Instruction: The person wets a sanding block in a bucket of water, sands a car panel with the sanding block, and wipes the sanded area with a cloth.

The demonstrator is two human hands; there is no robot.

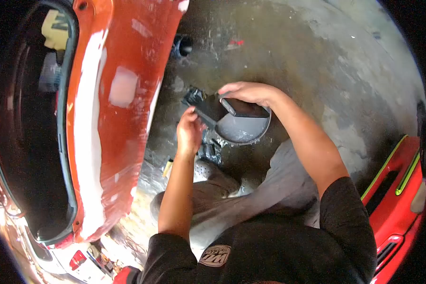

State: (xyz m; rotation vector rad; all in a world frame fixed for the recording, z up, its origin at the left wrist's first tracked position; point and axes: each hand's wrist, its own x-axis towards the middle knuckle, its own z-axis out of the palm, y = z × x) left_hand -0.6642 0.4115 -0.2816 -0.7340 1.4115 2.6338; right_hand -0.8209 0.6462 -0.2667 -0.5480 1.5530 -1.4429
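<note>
Over a round grey basin [244,130] with water in it, my right hand [248,92] grips a dark flat block with a pale edge, which looks like a sanding block [232,108]. My left hand [189,131] pinches the end of a dark, stiff sheet that looks like sandpaper [205,118], at the basin's left rim. The sheet reaches toward the block; whether the two are joined, I cannot tell. Crumpled black scraps [193,96] lie on the floor beyond my left hand, and more dark pieces [210,152] lie below the basin.
Close on the left stands an orange-red car panel [123,57] with white and pale patches. A dark cylindrical object [182,46] is on the wet concrete floor [288,52] beside it. Red parts with yellow-green edging [393,189] stand at the right. My bent legs [251,189] are below the basin.
</note>
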